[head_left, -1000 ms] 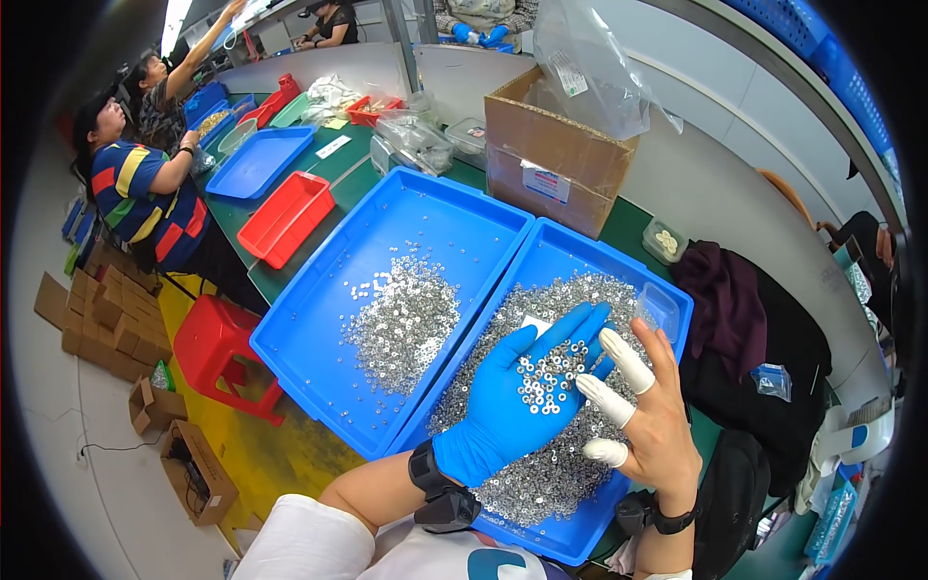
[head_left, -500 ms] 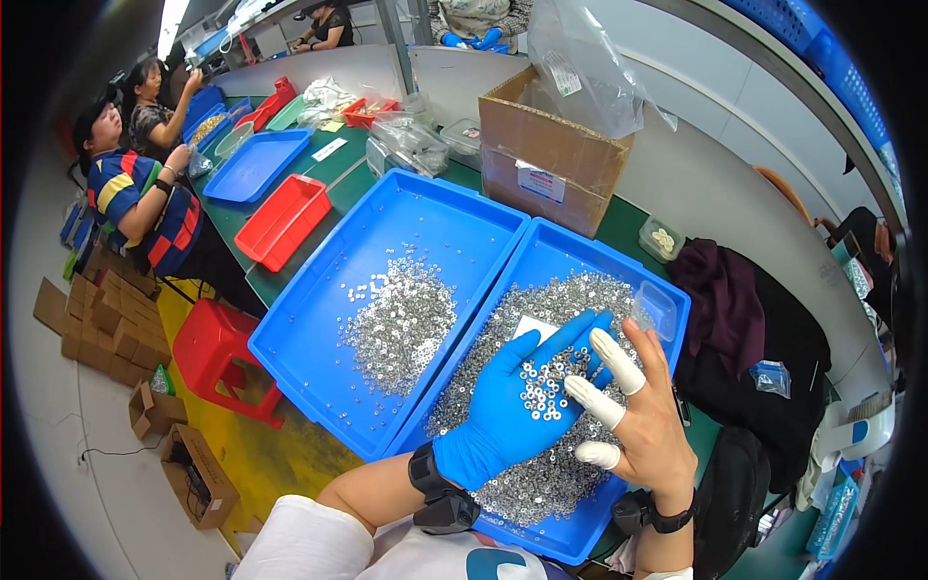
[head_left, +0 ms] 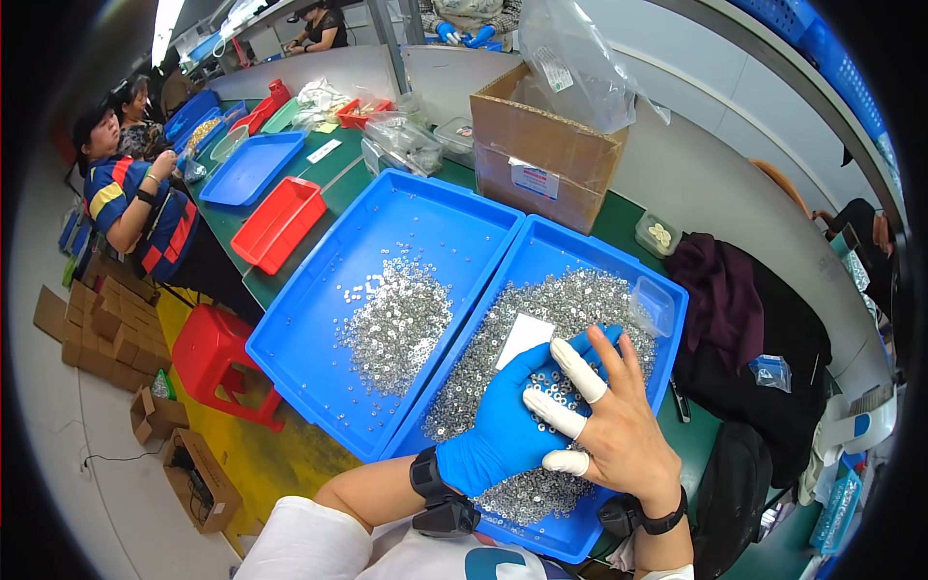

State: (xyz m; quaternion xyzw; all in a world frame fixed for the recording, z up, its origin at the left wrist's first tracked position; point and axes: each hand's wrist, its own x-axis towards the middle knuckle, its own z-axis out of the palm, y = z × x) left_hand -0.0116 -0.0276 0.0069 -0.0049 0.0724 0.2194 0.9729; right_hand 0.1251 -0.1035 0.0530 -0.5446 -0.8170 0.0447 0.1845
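Washers cupped in gloved left hand [head_left: 507,425], right hand [head_left: 609,435] sorting through them.

Left of the hands, a blue tray [head_left: 319,319] with a thinner scatter; beneath them, a second blue tray [head_left: 667,300] heaped with small silver washers [head_left: 570,300], flat and shiny. Left palm open, spread upward, carrying a small pile. Right hand, white cots on three fingers [head_left: 577,365], rests fingertips on that pile, not visibly pinching. Risk: a tilted palm could spill pieces; slick cots may lose tiny rings.

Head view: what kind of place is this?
Probably a factory sorting or assembly line: long green tables with blue trays heaped with small metal washers, cardboard box, and other seated workers.
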